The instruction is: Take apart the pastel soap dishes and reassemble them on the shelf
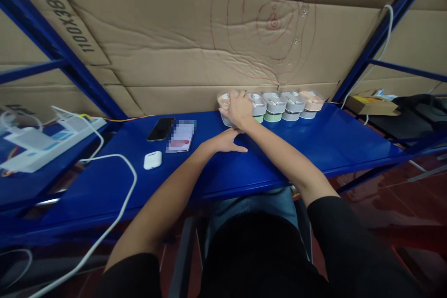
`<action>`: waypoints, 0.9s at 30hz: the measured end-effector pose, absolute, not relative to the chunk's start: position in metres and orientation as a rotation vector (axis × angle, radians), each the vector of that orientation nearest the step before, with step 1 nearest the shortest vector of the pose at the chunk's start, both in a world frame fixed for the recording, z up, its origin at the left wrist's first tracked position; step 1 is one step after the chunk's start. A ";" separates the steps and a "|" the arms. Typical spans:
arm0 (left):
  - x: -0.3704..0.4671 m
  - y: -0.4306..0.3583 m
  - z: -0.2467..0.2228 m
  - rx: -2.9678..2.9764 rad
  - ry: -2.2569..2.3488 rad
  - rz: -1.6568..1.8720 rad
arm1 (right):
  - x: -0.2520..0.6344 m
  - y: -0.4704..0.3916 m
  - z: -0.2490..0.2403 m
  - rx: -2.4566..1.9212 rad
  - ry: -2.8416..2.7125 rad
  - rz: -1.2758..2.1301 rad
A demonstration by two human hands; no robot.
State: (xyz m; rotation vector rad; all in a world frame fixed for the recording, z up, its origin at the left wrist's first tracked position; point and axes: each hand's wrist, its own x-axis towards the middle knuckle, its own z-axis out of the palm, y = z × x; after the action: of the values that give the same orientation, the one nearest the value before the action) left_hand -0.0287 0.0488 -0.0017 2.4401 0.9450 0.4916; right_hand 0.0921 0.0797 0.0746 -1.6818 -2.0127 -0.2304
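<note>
Several small lidded containers stand stacked in two layers in a row at the back of the blue table (pixel 296 142). My right hand (pixel 239 108) reaches across to the left end of the row, its fingers over a peach-topped container (pixel 223 98); it covers part of that stack. Just in front of it, my left hand (pixel 228 141) is low over the table with thumb and fingers apart and nothing visible in it. To the right are grey-topped containers (pixel 275 102) and, at the far end, another peach-topped one (pixel 310 101).
On the left lie a dark phone (pixel 161 129), a second phone with a blurred screen (pixel 181 136) and a white earphone case (pixel 152 160). A white cable (pixel 134 177) crosses the left side. Behind stands a cardboard wall (pixel 167 56) between blue posts.
</note>
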 end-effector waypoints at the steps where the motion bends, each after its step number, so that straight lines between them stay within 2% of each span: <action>1: -0.028 0.049 -0.002 2.434 0.913 0.521 | 0.089 0.087 0.069 -1.684 -1.991 -0.213; 5: -0.028 0.050 -0.003 2.404 0.875 0.569 | 0.086 0.112 0.050 -1.541 -1.930 -0.118; 9: -0.027 0.049 -0.001 2.393 0.892 0.579 | 0.088 0.119 0.043 -1.430 -1.943 -0.189; 17: -0.029 0.044 0.004 2.417 0.980 0.520 | 0.107 0.085 0.064 -1.401 -1.988 -0.307; 21: -0.025 0.036 0.011 2.405 1.102 0.667 | 0.178 0.079 0.077 -1.376 -1.848 -0.407; 27: -0.023 0.031 0.021 2.273 1.457 1.300 | 0.352 0.110 0.059 -1.470 -1.137 -0.359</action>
State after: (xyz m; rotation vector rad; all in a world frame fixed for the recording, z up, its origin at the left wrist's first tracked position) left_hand -0.0231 0.0314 0.0211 2.2728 1.4571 1.2999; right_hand 0.3519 0.1099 0.0586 -1.4705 -1.1373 -0.3593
